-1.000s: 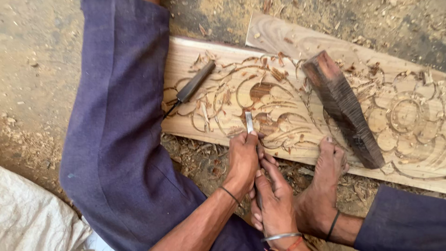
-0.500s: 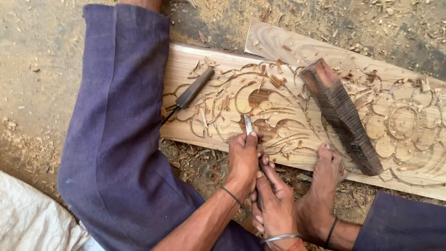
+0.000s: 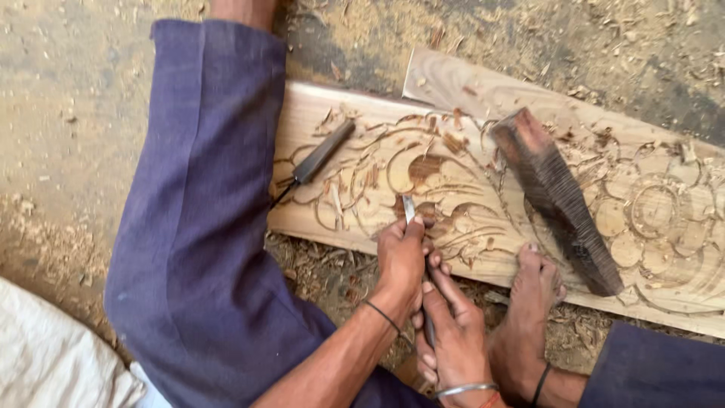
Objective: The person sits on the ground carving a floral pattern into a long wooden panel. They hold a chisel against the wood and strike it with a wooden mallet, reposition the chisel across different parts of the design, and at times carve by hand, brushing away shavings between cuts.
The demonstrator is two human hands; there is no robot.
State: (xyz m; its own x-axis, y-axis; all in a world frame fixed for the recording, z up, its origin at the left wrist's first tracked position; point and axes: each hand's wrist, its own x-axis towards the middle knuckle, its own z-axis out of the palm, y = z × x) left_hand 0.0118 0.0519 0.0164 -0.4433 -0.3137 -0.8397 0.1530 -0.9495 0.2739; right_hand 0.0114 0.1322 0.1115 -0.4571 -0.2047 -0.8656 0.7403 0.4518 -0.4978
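Note:
A long pale wooden panel (image 3: 483, 91) carved with floral scrolls lies on the ground. My left hand (image 3: 400, 261) pinches the metal blade of a chisel (image 3: 408, 208) near its tip, which rests on the carving at the panel's near edge. Just behind it, my right hand (image 3: 453, 340), wearing a metal bangle, is wrapped around the chisel's dark handle. My bare right foot (image 3: 532, 302) presses on the panel's near edge beside the hands.
A dark ridged wooden mallet (image 3: 559, 200) lies diagonally across the panel to the right. A second dark-handled chisel (image 3: 321, 155) rests on the panel's left end. My left leg in purple trousers (image 3: 189, 227) lies alongside. Wood chips (image 3: 325, 272) litter the dirt floor.
Both hands keep hold of the chisel at the same spot on the carving. The view has shifted slightly; mallet and spare chisel lie where they were.

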